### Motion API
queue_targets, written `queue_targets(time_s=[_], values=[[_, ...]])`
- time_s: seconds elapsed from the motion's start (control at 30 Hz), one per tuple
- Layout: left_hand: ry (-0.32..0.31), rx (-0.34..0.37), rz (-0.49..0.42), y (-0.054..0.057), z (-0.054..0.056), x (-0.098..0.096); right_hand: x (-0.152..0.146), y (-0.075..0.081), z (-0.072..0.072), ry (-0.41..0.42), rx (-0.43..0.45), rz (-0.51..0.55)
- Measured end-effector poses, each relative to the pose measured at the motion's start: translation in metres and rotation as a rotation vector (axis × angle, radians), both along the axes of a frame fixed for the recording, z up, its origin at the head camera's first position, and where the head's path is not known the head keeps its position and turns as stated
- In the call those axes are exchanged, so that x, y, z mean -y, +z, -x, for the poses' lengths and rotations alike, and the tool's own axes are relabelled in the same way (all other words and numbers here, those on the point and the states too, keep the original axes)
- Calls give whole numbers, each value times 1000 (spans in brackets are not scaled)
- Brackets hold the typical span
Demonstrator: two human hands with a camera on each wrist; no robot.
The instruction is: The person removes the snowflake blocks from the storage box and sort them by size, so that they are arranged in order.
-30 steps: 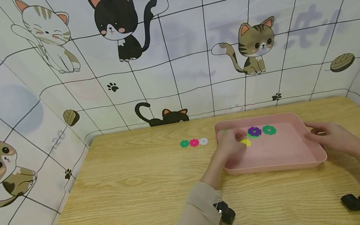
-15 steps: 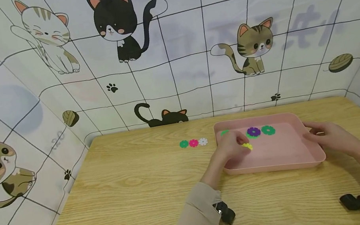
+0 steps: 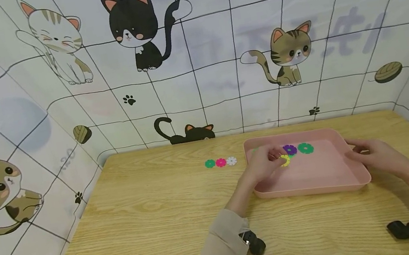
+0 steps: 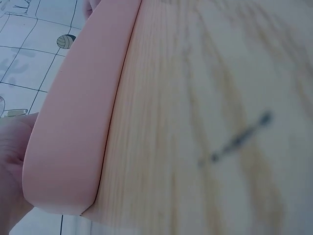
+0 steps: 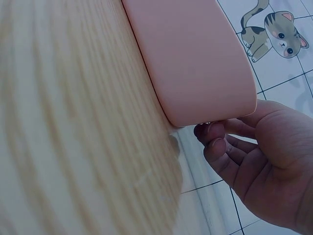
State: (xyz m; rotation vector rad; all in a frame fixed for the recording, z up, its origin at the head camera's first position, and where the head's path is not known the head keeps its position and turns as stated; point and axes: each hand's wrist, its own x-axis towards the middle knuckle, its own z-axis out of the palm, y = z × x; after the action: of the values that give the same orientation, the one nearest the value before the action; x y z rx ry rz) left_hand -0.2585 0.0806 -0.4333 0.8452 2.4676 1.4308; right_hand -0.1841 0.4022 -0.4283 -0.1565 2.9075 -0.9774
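A shallow pink tray (image 3: pixel 319 171) lies on the wooden table. My left hand (image 3: pixel 262 165) reaches over its left side and pinches a yellow snowflake disc (image 3: pixel 286 160) at its edge, between thumb and fingers. Just beyond that disc, a purple snowflake disc (image 3: pixel 290 149) overlaps a green one, and a separate green disc (image 3: pixel 306 148) lies to their right. Another green piece is mostly hidden behind my left hand. My right hand (image 3: pixel 377 155) grips the tray's right rim. In the right wrist view, my right hand (image 5: pixel 264 161) has its fingers curled against the tray's end wall.
Left of the tray, a green disc (image 3: pixel 210 163), a pink disc (image 3: pixel 220 162) and a white disc (image 3: pixel 231 161) lie in a row on the table (image 3: pixel 144 229). A wall covering (image 3: pixel 212 53) with cartoon cats stands right behind the table's far edge.
The yellow disc was tilted low by the left fingers half a second ago; now it sits slightly farther right and up, its face showing more. The right hand and tray stay put.
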Motion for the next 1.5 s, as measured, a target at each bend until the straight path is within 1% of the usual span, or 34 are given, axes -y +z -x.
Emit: queue_targets(time_s=[0.1,0.23,0.4,0.5,0.7,0.9,0.97,1.07,1.27,1.43,1.47,1.5], values=[[2,0,-35,0,-1,1,-1,-1,-1,3,-6,-3],[-14,25,-86,0,-5,2,-3,-3,-2,6,-8,-6],[-28,46,-129,2,-9,6,-3,-4,-2,8,-19,-10],[-25,70,-157,5,-13,11,-2,-3,-2,9,-14,-4],[-16,77,-210,8,-17,22,-2,-2,-3,11,-20,-8],[36,74,-223,12,-18,35,-2,0,-3,13,-33,-6],[49,78,-240,12,-17,40,-2,0,-3,15,-32,3],[73,76,-265,11,-14,48,-1,0,-3,12,-32,10],[152,98,-284,8,-5,69,-1,0,-3,8,-25,6],[186,96,-302,8,0,87,-1,0,-2,12,-21,7],[195,100,-310,11,-2,90,0,0,-2,12,-21,6],[200,97,-317,11,0,94,0,0,-2,12,-21,5]])
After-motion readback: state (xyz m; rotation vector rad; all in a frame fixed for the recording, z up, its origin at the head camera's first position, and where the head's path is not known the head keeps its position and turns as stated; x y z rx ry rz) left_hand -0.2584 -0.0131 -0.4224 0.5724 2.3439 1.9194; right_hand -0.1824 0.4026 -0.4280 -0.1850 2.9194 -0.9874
